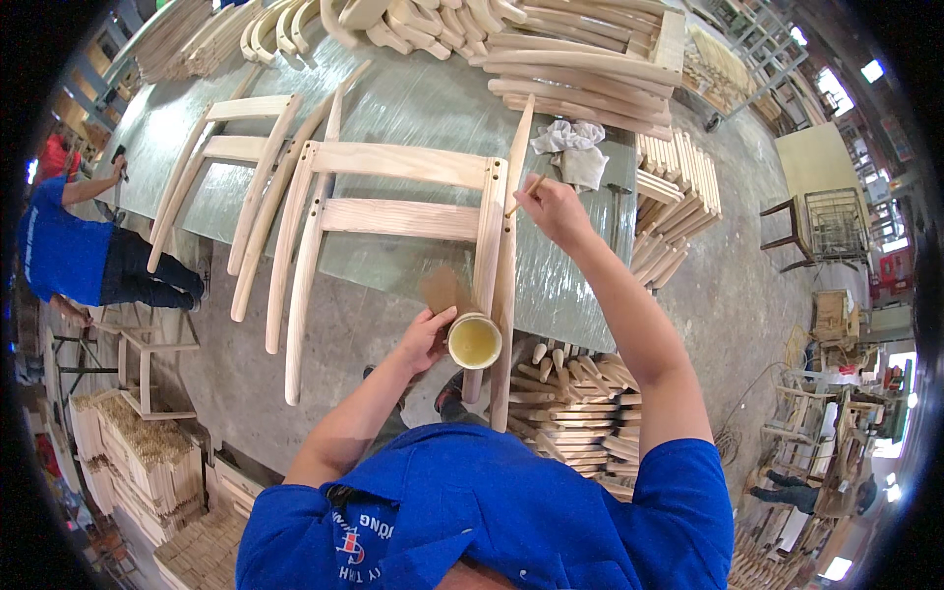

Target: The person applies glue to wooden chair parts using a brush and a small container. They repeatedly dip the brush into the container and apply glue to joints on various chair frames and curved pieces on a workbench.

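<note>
My left hand [427,340] is closed round the side of a round cup [474,341] of yellowish liquid that looks like glue. A brown, blurred shape [444,289] shows just above that hand; I cannot tell what it is. My right hand [557,210] pinches a thin stick [526,201], its tip at a hole in the edge of a loose wooden chair leg [502,285]. That leg lies alongside a pale wooden chair frame [401,162], which has two crosspieces and dark dowel holes. The frame rests on the table and juts over its near edge.
Another chair frame [236,148] lies to the left on the plastic-covered table [408,98]. Curved wooden parts [580,74] are piled at the back, by a white rag [573,147]. Stacked legs [580,393] stand below right. A co-worker in blue [74,241] is at the far left.
</note>
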The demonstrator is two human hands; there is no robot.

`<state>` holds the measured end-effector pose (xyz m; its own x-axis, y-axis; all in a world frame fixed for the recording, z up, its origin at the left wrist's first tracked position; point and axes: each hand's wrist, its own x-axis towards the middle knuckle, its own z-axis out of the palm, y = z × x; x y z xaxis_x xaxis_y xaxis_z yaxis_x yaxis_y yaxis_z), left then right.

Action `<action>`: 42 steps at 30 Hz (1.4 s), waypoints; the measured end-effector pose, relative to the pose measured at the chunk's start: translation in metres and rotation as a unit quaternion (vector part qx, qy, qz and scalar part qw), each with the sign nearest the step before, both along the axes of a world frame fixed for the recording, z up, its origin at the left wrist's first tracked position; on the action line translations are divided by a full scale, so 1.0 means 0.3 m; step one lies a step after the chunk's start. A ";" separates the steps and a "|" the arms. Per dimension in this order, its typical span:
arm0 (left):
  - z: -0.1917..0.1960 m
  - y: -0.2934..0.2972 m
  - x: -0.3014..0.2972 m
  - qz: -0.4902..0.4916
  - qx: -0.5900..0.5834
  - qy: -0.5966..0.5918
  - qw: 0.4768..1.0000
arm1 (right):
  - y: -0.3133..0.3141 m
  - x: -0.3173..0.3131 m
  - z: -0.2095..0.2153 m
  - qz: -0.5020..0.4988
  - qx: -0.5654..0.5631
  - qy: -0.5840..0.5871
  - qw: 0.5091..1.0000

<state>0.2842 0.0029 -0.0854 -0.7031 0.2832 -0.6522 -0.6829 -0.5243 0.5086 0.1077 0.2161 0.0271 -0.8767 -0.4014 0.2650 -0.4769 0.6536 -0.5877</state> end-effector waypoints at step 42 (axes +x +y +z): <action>0.065 -0.112 -0.062 0.150 -0.044 0.012 0.988 | -0.038 -0.141 0.204 0.130 0.055 0.089 0.986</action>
